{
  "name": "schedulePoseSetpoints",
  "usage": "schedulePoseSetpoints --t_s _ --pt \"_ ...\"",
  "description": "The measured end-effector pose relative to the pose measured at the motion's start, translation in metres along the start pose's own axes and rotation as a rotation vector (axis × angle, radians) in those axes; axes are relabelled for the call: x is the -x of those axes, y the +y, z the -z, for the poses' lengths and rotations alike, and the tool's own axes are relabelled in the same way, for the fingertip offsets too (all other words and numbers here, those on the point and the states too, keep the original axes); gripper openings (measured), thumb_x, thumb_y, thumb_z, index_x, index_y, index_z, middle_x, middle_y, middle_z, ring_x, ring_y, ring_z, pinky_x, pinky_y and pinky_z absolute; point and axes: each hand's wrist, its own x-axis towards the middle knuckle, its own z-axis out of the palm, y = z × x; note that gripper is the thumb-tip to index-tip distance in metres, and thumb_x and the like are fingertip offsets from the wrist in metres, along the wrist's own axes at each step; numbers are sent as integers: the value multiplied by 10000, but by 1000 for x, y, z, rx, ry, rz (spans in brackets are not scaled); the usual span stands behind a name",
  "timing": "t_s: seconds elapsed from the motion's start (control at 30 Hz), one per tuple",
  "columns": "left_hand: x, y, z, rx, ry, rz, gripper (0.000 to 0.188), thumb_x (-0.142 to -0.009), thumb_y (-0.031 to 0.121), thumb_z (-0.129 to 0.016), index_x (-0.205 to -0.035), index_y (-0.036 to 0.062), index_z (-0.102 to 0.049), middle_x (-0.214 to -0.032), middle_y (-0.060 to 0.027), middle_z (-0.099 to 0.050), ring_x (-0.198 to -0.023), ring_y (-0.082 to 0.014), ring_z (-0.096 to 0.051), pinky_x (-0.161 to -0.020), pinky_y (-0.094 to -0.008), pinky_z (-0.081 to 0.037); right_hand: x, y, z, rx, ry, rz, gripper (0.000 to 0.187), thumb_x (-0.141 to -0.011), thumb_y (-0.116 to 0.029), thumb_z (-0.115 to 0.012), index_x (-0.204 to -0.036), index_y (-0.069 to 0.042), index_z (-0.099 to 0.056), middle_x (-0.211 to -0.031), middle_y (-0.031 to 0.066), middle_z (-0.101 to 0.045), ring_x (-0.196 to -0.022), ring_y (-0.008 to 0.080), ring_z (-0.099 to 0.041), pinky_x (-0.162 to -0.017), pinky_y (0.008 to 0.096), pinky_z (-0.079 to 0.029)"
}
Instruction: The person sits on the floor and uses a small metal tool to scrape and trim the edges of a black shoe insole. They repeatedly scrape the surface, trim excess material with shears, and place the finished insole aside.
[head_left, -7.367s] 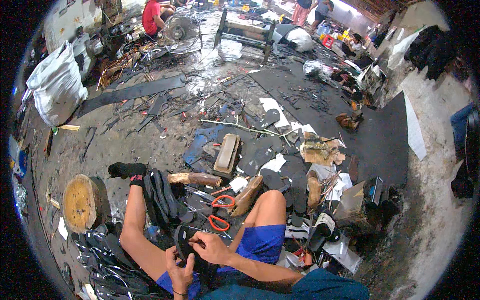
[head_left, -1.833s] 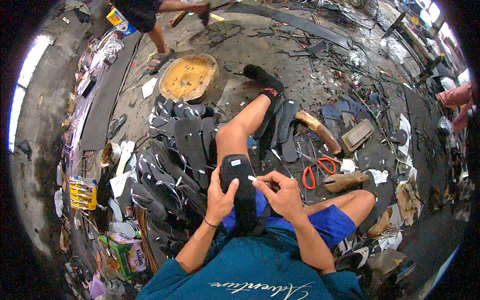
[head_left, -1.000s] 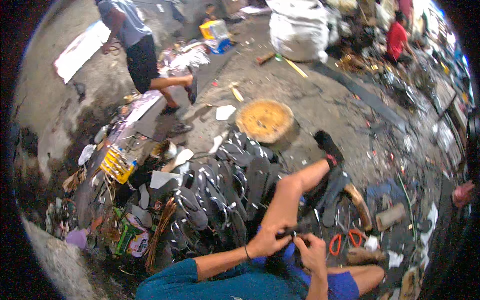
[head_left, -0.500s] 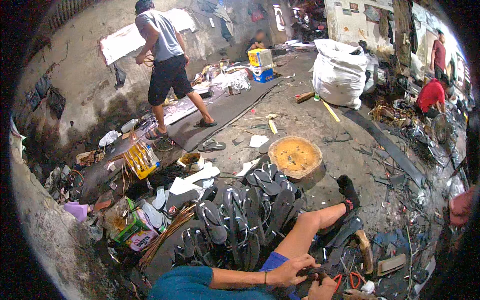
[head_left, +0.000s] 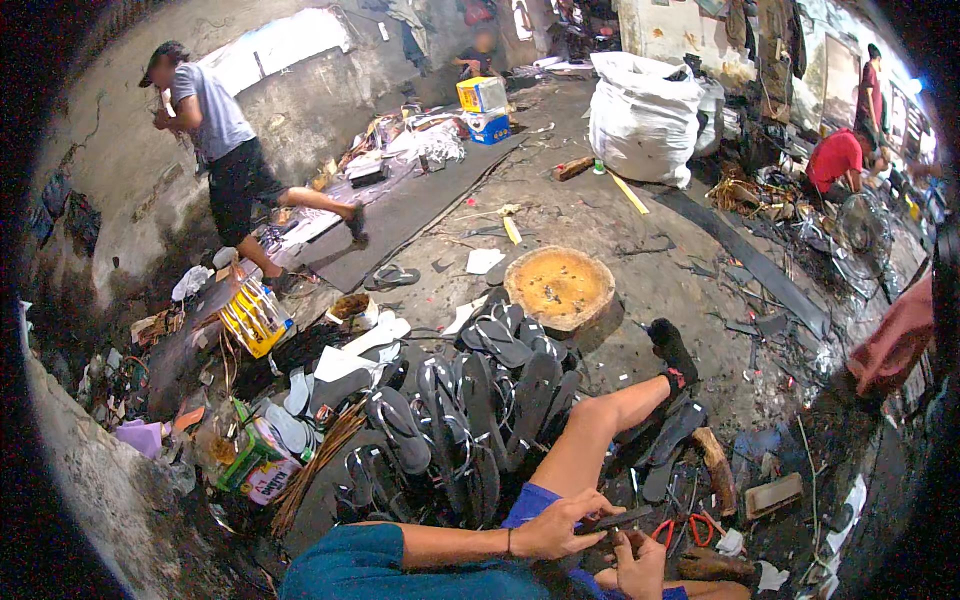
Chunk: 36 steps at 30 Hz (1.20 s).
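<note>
My left hand [head_left: 562, 525] has its fingers closed on a dark flat piece [head_left: 618, 518], which looks like a flip-flop sole seen nearly edge-on. Just below that piece is my right hand [head_left: 638, 562], its thumb and fingers drawn together; what they pinch is too small and dark to make out. Red-handled scissors [head_left: 683, 530] lie on the ground right beside my right hand. A big heap of black flip-flops [head_left: 480, 400] spreads in front of my left forearm and bent leg. More dark flip-flops [head_left: 675, 435] rest beyond my knee.
A round wooden block [head_left: 560, 285] stands past the heap. Behind it is a large white sack [head_left: 645, 120]. At right lie a wooden stick [head_left: 715, 470] and a brick-like block [head_left: 773, 495]. A person in grey [head_left: 225, 130] strides at left; another in red [head_left: 838, 160] crouches far right.
The person in grey has stepped left. The view has shifted a little, and the dark piece now sticks out farther from my left hand. At right, a reddish-brown shape shows more fully.
</note>
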Motion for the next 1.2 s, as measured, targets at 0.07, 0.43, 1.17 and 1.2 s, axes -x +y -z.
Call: schedulePoseSetpoints --t_s 0.07,0.43,1.17,1.2 --pt "0 2 -1 -40 22 -79 449 -858 88 -701 -1291 43 -592 -1124 -147 -590 -1083 -299 -605 -930 -369 -501 7 3 -9 125 91 124 251 -964 -170 -547 -936 45 -673 -799 245 -664 -723 386 -645 -644 442 -492" --pt "-17 -15 26 330 -279 -109 325 -970 186 -639 -1227 -13 -630 -1177 -165 -675 -1140 -250 -622 -978 -386 -489 12 58 -10 595 78 467 192 -835 -163 -608 -718 -33 -528 -747 208 -513 -721 403 -534 -689 521 -443" --pt "-19 6 16 -149 -120 -103 530 -814 21 -713 -1328 63 -592 -1234 -160 -596 -1096 -326 -624 -908 -377 -538 -10 30 -14 517 168 334 156 -915 -121 -571 -836 14 -577 -805 194 -577 -759 369 -602 -704 498 -511" --pt "-19 6 19 -90 -129 -93 526 -817 20 -712 -1327 62 -593 -1236 -157 -596 -1101 -318 -623 -912 -376 -539 -12 34 -15 498 148 304 151 -909 -120 -570 -849 19 -585 -821 200 -585 -768 380 -603 -718 497 -515"
